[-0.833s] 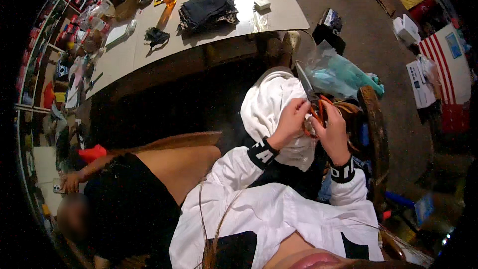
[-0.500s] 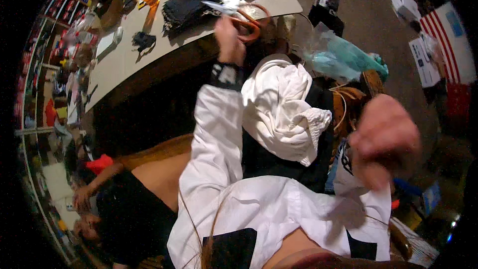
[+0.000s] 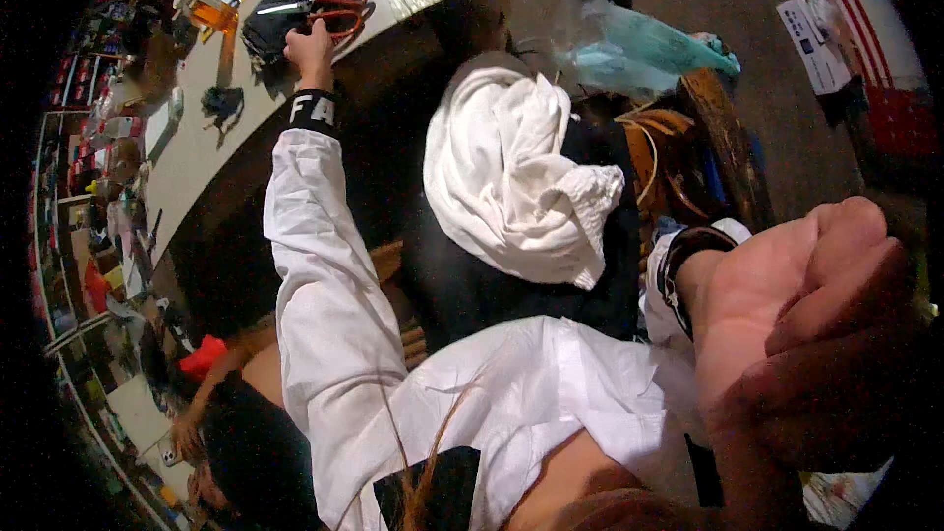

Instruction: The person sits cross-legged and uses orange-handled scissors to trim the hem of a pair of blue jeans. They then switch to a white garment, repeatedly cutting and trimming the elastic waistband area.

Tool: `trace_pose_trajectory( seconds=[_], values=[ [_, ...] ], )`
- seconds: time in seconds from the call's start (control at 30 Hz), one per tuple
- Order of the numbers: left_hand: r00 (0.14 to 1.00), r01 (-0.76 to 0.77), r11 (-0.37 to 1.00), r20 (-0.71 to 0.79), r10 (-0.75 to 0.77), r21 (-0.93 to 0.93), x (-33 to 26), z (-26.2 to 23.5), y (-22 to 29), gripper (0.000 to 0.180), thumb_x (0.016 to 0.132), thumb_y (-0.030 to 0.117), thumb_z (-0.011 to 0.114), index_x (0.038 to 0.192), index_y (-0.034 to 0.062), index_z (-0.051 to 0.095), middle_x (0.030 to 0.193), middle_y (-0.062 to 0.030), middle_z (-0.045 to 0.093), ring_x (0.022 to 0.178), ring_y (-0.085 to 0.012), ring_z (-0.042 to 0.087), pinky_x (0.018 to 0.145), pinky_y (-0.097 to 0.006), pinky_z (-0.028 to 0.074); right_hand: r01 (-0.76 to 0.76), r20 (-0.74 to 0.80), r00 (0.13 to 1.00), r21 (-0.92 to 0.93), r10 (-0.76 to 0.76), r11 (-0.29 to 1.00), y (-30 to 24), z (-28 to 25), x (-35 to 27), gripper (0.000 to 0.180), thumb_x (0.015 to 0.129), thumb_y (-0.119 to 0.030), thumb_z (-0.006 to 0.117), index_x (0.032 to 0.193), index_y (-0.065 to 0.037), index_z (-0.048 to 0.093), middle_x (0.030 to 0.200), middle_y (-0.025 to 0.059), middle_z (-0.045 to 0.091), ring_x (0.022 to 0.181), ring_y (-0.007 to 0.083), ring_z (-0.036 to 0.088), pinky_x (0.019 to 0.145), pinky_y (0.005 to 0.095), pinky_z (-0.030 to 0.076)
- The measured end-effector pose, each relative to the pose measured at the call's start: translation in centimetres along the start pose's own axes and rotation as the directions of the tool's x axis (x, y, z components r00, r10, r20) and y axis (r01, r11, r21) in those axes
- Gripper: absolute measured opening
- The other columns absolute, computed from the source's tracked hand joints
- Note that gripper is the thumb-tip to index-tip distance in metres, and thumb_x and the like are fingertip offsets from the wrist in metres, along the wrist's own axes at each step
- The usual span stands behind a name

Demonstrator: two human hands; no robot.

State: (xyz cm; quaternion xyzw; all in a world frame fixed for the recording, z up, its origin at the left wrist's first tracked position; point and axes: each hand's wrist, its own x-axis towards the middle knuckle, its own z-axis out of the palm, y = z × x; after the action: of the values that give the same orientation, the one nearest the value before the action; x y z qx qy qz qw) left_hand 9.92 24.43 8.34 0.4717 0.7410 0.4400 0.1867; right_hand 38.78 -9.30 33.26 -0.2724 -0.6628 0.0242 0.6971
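Scissors (image 3: 329, 8) lie on the table (image 3: 211, 152) — left hand (image 3: 310, 49) touching them, fingers loose; right hand (image 3: 816, 324) empty, half-curled.

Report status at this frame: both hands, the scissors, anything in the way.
Left hand on table edge, beside orange-handled scissors, not gripping. Scissors lie on dark folded cloth. Right hand raised near camera, open, empty. Nothing between hand and scissors.

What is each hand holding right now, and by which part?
Nothing is held. The left hand rests on the table beside the orange-handled scissors, touching dark fabric. The right hand is raised, open and empty.
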Motion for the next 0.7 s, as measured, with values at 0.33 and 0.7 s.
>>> trace_pose_trajectory(
  seconds=[0.33, 0.7],
  values=[
    [0.64, -0.628, 0.675, 0.75, 0.166, 0.387, -18.3, 0.9, -13.1, 0.033, 0.079, 0.023, 0.057, 0.098, -0.0043, 0.056, 0.11, -0.0245, 0.048, 0.105, -0.04, 0.047, 0.084, -0.047, 0.045, -0.298, 0.089, 0.697, -0.866, 0.711, 0.401, 8.7, -11.3, -5.3, 0.033, 0.079, -0.029, 0.069, 0.091, -0.001, 0.058, 0.086, 0.0145, 0.061, 0.078, 0.0267, 0.06, 0.069, 0.0348, 0.047],
    [0.492, -0.223, 0.936, 0.86, -0.133, 0.272, -23.3, -6.0, -20.0, 0.062, 0.096, 0.042, 0.023, 0.083, -0.0061, 0.06, 0.085, -0.0284, 0.06, 0.085, -0.0442, 0.056, 0.079, -0.049, 0.041, -0.09, 0.038, 0.578, -0.99, 0.815, 0.109, 12.8, -23.1, -16.5, 0.074, 0.078, -0.045, 0.065, 0.129, 0.001, 0.035, 0.124, 0.022, 0.046, 0.112, 0.0373, 0.046, 0.095, 0.0418, 0.036]
  ],
)
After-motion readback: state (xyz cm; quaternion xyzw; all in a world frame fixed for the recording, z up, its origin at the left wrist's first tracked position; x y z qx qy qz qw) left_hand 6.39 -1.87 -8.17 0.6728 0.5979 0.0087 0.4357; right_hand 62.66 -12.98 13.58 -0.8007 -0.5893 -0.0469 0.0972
